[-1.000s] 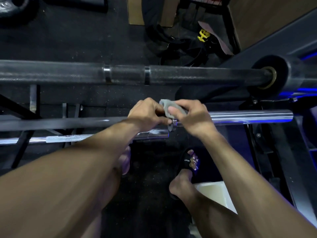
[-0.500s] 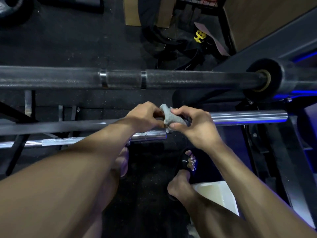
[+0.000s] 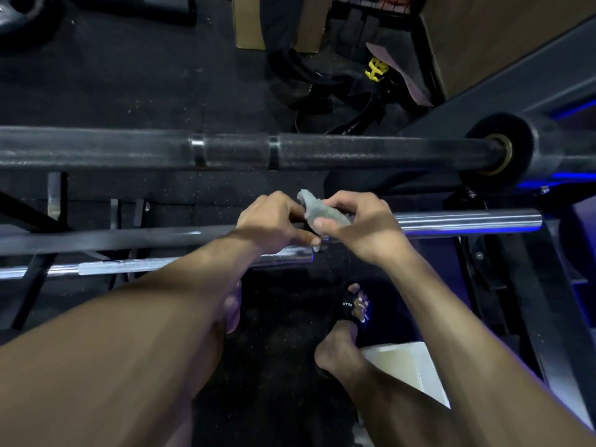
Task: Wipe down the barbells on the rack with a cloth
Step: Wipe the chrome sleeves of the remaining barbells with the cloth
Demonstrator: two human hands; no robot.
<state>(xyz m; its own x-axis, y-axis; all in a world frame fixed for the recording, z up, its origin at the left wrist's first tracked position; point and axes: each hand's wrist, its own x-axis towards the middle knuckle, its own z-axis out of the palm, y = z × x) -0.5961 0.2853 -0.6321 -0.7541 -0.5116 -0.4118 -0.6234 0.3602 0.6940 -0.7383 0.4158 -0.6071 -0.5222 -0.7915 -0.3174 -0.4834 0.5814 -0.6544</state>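
Observation:
A small grey cloth point(image 3: 317, 209) is bunched between both hands at the centre of the view. My right hand point(image 3: 358, 227) pinches it with thumb and curled fingers. My left hand point(image 3: 272, 222) grips its left side, fingers curled. The hands hover over a chrome barbell sleeve point(image 3: 467, 222) that runs to the right. A second chrome bar point(image 3: 135, 264) lies lower left, its end under my left hand. A thick black knurled barbell point(image 3: 245, 151) crosses the view above the hands, with its collar point(image 3: 498, 153) at the right.
Black rack struts point(image 3: 38, 272) slope at the left, and a dark frame post point(image 3: 548, 317) runs down the right. My sandalled foot point(image 3: 351, 312) stands on the black rubber floor beside a white box point(image 3: 406, 369). Bags and straps point(image 3: 338, 85) lie beyond the black bar.
The cloth has been drawn up and bunched into a taller fold between my hands. Both hands stay over the chrome sleeve, barely shifted.

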